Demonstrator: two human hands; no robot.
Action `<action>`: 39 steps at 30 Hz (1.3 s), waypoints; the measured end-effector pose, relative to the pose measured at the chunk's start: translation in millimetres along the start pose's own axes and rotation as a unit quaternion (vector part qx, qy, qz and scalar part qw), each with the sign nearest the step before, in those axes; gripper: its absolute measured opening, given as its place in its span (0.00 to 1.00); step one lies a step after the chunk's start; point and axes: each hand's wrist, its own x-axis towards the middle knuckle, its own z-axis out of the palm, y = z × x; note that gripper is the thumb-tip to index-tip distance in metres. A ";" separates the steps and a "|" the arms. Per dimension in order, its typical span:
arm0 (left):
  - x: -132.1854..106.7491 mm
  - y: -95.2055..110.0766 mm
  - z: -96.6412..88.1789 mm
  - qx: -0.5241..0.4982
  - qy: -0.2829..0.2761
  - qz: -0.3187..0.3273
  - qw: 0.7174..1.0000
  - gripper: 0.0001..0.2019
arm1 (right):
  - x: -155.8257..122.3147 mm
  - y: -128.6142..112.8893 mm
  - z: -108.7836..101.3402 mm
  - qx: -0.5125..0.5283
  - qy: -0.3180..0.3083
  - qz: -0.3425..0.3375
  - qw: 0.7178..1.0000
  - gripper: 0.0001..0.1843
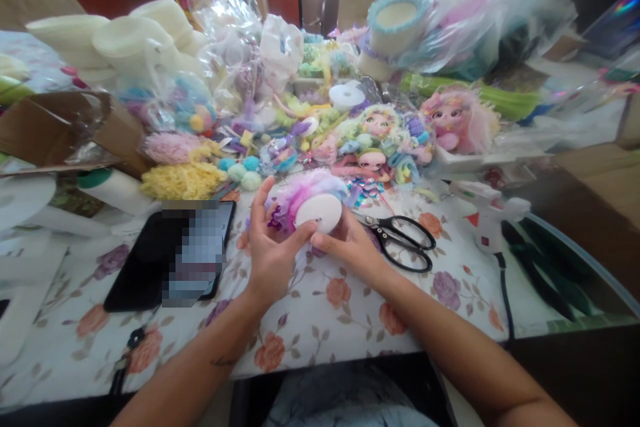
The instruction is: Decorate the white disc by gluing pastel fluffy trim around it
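Observation:
Both hands hold a round piece with a flat white disc face [323,213] and a ruffled trim [305,188] in purple, pink and blue. My left hand [273,247] grips its left side, thumb on the disc and index finger raised. My right hand [353,243] closes on the lower right edge, its thumb also on the disc; its other fingers are hidden behind the piece. Iridescent sequins [367,191] lie just beyond it. Black-handled scissors [403,240] rest on the cloth by my right hand.
A dark phone or tablet [135,260] lies at left, partly blurred out. A white glue gun [487,217] with a cord stands at right. Dolls [377,123], yellow yarn [183,180], pompoms [250,180] and plastic bags crowd the back. A cardboard box [115,137] sits at left on the floral tablecloth [310,333].

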 end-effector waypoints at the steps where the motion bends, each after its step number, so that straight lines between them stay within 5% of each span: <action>1: -0.4 1.4 0.5 -0.010 -0.007 -0.007 1.000 0.44 | 0.6 -2.4 0.6 0.006 0.001 -0.001 1.000 0.35; 12: 2.3 13.5 1.9 -0.071 -0.049 -0.095 0.992 0.48 | 6.3 -8.4 1.1 0.003 0.030 -0.020 0.999 0.28; 21: -1.4 5.7 0.6 0.030 -0.050 -0.036 0.998 0.45 | 1.4 -9.2 -0.9 0.005 0.043 -0.037 0.998 0.23; 31: -0.1 8.9 1.3 -0.052 -0.131 -0.066 0.988 0.39 | -3.7 -7.6 -15.2 -0.021 0.065 -0.049 0.996 0.23; 39: -3.3 3.0 1.7 0.000 -0.104 -0.051 0.993 0.40 | -1.0 -7.6 -14.9 -0.039 0.062 -0.050 0.996 0.26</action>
